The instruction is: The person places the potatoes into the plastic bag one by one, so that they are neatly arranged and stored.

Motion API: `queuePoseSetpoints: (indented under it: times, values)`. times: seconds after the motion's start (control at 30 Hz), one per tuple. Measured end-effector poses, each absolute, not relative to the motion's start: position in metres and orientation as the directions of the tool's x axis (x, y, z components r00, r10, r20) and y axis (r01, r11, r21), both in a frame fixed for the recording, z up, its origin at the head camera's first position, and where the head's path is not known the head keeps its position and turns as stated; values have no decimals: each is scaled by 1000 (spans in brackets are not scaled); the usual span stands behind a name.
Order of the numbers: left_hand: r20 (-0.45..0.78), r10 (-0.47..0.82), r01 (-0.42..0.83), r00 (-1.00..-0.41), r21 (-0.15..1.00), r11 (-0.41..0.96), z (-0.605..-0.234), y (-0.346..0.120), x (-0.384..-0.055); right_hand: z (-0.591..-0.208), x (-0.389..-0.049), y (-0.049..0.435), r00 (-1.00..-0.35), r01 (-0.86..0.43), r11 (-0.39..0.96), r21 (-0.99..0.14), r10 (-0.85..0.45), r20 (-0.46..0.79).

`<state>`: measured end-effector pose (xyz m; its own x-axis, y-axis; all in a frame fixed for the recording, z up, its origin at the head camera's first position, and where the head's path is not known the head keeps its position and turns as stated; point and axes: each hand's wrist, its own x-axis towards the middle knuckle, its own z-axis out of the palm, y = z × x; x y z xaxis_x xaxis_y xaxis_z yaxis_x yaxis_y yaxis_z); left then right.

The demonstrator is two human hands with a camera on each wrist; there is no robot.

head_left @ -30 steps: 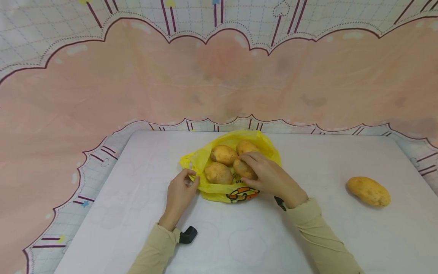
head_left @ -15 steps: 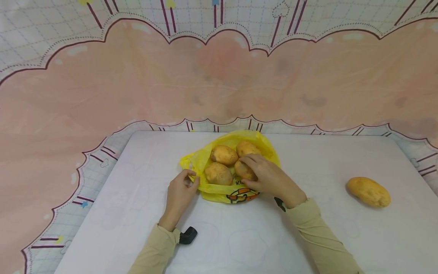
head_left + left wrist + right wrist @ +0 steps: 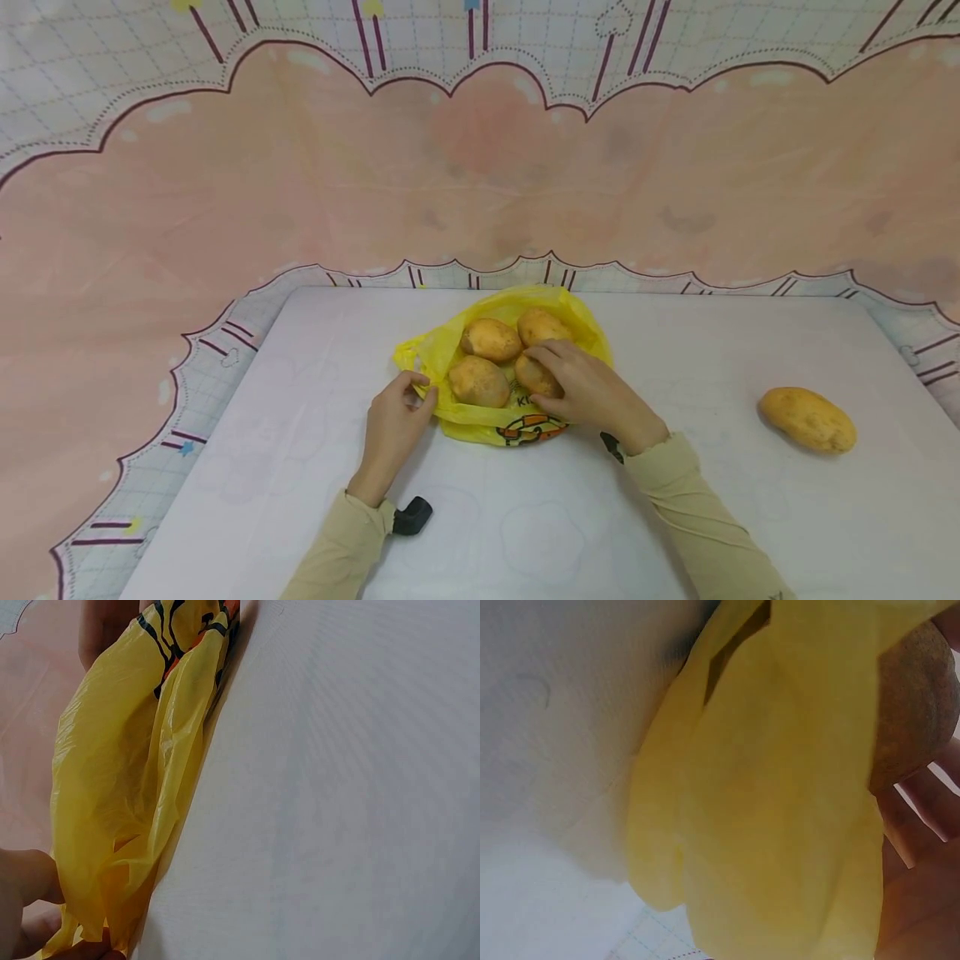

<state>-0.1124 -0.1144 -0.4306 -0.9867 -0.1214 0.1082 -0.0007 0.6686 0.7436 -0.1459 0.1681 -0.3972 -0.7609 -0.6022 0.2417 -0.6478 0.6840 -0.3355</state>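
Note:
A yellow plastic bag (image 3: 480, 429) lies spread on the table with several potatoes in its mouth. My right hand (image 3: 592, 387) curls its fingers and thumb round the front right potato (image 3: 536, 377), which also shows in the right wrist view as a brown potato (image 3: 919, 705) against the fingers. Beside it are a front left potato (image 3: 478, 382), a back left potato (image 3: 491, 339) and a back right potato (image 3: 542, 324). The bag's left edge is pinched by my left hand (image 3: 393, 425); the left wrist view shows those fingers (image 3: 30, 877) at the bag's end.
One more potato (image 3: 807, 420) lies apart on the right side of the white table (image 3: 480, 533). A patterned cloth (image 3: 480, 175) rises behind the table and down its left side. Each wrist has a black strap part, such as the left wrist mount (image 3: 412, 516).
The front right potato and my right hand have shifted very slightly to the right and toward me. My left hand stays in place at the bag's edge.

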Motion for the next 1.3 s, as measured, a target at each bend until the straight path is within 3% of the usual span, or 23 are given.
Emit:
queuePoseSetpoints:
  times: [0.67,1.3]
  values:
    - [86,-123,-18,-989,747,665,-427,-115,-116,-396,-148,163,-794,-606,722,-334,-573,201]
    - [90,-120,-12,-989,751,660,-427,-115,-116,-397,-149,161,-774,-633,719,-287,-594,220]
